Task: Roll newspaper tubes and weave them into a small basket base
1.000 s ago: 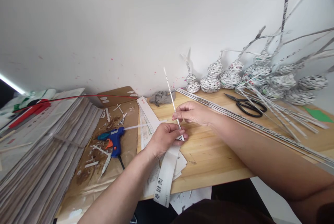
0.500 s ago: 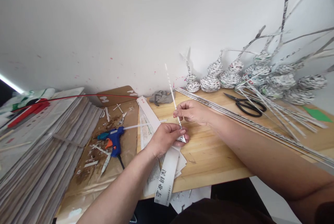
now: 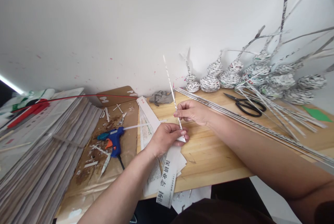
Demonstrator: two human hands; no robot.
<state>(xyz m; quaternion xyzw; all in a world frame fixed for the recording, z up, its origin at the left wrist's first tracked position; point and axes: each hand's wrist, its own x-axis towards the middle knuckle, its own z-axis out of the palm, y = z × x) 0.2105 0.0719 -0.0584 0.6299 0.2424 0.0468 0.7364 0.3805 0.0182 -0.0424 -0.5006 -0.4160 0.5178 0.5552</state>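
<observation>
Item, centre of frame: one thin white rolled-paper tube with black print flecks [image 3: 171, 84], slanting, its upper tip pointing toward the wall and its lower end sitting between the two hands.
Item, right hand [image 3: 192, 112]: pinching the tube between thumb and index finger, just above the other hand; the tube is passing through this grip and rising beyond the fingertips toward upper centre.
Item, left hand [image 3: 168, 136]: clasping, thumb on top, the long flat white paper strip with black characters [image 3: 168, 178] where it is meeting the lower end of the tube; a small white folded corner is showing just past the thumb. The strip is trailing below this hand toward lower centre, overhanging the edge of the pale wooden tabletop [image 3: 216, 161].
Item, left of centre: a sheaf of loose white printed paper strips [image 3: 148, 109], lying partly under the left hand and forearm.
Item, further left: one blue glue gun with orange trigger [image 3: 116, 142], resting on stained brown sheeting [image 3: 88, 185].
Item, right: one pair of black-handled scissors [image 3: 252, 108], lying beyond a row of long thin paper rods [image 3: 227, 112].
Item, upper right: several gourd-shaped woven-paper forms [image 3: 210, 82], standing against the wall.
</observation>
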